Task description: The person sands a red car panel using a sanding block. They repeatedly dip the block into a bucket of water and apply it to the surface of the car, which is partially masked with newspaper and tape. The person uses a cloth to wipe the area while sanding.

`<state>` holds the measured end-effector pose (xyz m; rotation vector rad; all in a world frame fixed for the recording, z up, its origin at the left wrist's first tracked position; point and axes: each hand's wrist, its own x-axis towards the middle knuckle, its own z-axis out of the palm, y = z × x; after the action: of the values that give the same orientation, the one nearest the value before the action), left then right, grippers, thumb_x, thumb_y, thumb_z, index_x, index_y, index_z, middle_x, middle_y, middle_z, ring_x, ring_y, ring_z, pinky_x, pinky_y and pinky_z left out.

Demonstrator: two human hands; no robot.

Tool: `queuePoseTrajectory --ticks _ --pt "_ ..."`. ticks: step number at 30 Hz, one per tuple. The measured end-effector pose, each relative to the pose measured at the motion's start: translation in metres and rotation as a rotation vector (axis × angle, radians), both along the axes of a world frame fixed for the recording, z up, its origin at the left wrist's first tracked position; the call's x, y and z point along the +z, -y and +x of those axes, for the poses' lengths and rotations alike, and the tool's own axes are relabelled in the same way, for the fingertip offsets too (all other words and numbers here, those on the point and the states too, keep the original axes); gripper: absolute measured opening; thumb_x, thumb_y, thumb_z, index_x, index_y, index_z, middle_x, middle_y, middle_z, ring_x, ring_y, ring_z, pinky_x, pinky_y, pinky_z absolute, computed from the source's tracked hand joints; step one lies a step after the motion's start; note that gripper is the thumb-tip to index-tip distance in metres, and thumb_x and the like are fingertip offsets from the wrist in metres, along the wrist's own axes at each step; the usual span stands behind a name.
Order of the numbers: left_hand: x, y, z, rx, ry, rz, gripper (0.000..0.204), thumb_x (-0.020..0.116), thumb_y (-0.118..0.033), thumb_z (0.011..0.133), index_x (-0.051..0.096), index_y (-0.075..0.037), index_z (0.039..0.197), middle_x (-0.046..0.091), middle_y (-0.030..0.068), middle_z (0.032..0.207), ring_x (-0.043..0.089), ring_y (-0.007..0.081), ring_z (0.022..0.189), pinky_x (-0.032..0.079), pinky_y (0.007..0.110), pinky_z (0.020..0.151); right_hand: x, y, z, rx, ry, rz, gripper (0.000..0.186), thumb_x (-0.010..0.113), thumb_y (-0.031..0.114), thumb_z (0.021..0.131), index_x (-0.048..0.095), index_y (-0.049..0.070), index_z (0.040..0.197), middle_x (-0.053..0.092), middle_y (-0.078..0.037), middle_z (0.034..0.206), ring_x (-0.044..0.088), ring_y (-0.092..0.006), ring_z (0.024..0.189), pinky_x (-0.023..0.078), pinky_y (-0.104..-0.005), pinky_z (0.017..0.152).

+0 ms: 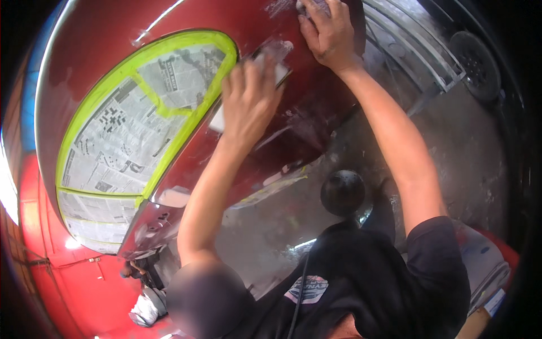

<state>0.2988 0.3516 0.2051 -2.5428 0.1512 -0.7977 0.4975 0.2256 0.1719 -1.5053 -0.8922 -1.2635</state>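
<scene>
Ahead of me is a dark red car body (248,22) with its side windows covered by newspaper (124,133) and edged with yellow-green masking tape (172,152). My left hand (251,101) lies over a flat white block (217,120) and presses it to the red panel beside the taped window. Motion smears its fingers, and the block shows on both sides of the hand. Farther up and to the right, my right hand (330,34) curls around a crumpled purplish-grey cloth or pad (314,5) against the panel. Pale, dusty patches (279,51) mark the paint near both hands.
A round black object (342,192) stands on the grey floor below the car. Metal rails (415,45) and a black wheel (475,65) are at the far right. Near a red wall (62,282) at lower left, another person (135,270) bends over beside a whitish bag (148,308).
</scene>
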Motion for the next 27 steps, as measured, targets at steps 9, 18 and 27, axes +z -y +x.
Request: queuePoseTrajectory --ticks 9,18,27 --pt "-0.004 -0.032 -0.053 0.006 0.009 0.04 0.073 0.085 -0.034 0.082 0.061 -0.007 0.146 0.054 0.0221 0.137 0.056 0.0394 0.118 0.048 0.049 0.097 0.007 0.007 0.0 -0.027 0.013 -0.021 0.044 0.069 0.006 0.091 0.065 0.0 0.135 0.061 -0.024 0.13 0.061 -0.0438 0.116 0.051 -0.0498 0.098" --pt "0.011 -0.025 -0.04 -0.014 -0.006 0.035 0.071 0.084 -0.034 0.082 0.062 -0.007 0.143 0.055 0.0188 0.128 0.056 0.0372 0.112 0.048 0.05 0.096 0.008 0.013 -0.002 0.007 -0.007 -0.031 0.041 0.069 0.006 0.093 0.066 0.003 0.134 0.061 -0.024 0.131 0.062 -0.0438 0.115 0.052 -0.0501 0.098" --pt "0.016 0.001 0.011 -0.009 -0.015 0.013 0.072 0.085 -0.033 0.081 0.062 -0.006 0.144 0.055 0.02 0.137 0.055 0.0386 0.12 0.046 0.05 0.099 0.005 0.009 -0.004 0.014 -0.03 -0.077 0.041 0.068 0.009 0.093 0.066 0.003 0.134 0.06 -0.025 0.131 0.06 -0.0439 0.117 0.051 -0.0509 0.1"
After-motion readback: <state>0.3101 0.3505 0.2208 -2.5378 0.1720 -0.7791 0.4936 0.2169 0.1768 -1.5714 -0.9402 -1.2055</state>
